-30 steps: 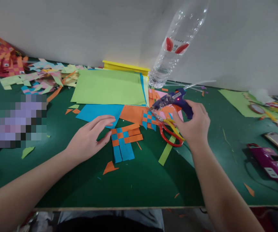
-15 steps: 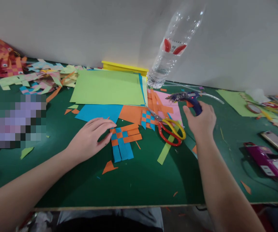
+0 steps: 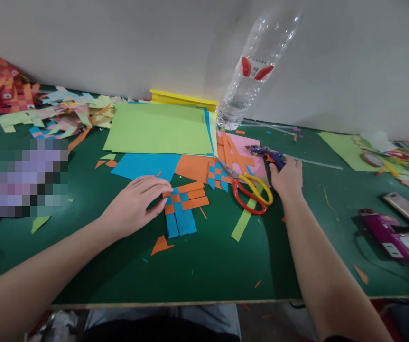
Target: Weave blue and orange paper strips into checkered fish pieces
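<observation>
My left hand [image 3: 136, 204] is at the left edge of a woven paper piece [image 3: 178, 199] of blue and orange strips, its fingertips and thumb bent onto that edge. Loose orange strip ends point right and blue ones point down. Around the handle of a dark blue glue gun [image 3: 277, 159] my right hand [image 3: 290, 178] is closed, some fingers hidden. The gun lies low over the table, nozzle to the left, with a clear glue stick [image 3: 314, 162] out of its back. Between the hands lie scissors [image 3: 250, 192] with red and yellow handles and a smaller blue-orange woven piece [image 3: 218, 176].
Green paper sheets [image 3: 158, 128] are stacked at the back beside a tilted plastic bottle [image 3: 250, 71]. A purple power strip [image 3: 391, 235] and a phone [image 3: 407, 209] sit at the right. Woven orange paper pieces [image 3: 5, 85] are heaped far left. Paper scraps dot the green table [image 3: 218, 270].
My right hand has lowered the glue gun toward the table, moving slightly left, and the glue stick now points straight out to the right. My left hand has hardly moved.
</observation>
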A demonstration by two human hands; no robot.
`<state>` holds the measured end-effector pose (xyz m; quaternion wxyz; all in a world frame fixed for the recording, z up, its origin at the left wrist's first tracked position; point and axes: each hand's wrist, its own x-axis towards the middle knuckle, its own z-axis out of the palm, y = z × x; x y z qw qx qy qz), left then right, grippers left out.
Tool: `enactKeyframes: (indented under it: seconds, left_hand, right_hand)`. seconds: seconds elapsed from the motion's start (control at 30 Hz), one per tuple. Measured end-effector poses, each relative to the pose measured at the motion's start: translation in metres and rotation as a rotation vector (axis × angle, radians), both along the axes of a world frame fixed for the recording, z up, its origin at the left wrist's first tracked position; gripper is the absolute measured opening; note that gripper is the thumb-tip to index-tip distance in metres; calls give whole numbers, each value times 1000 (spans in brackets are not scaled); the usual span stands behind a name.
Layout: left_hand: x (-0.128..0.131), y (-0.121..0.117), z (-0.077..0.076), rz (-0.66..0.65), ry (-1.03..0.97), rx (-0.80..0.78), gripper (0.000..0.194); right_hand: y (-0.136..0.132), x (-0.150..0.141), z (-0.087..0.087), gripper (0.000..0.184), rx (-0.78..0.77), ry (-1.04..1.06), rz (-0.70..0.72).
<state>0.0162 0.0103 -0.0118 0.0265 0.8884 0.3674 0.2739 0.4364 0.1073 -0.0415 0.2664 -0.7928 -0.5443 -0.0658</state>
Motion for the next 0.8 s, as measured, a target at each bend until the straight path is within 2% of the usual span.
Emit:
enactKeyframes:
  seconds: [0.2,0.6,0.8]
  left_hand:
    - [1,0,0,-11,8,-21,19]
    - [1,-1,2,-15,0,-14,18]
    - [1,-1,0,-23,-15,-15,18]
  right_hand:
    - [1,1,0,36,50,16,67]
    - [-7,5,10,19,-70,-24,67]
    - [-12,5,14,13,-56,-43,105]
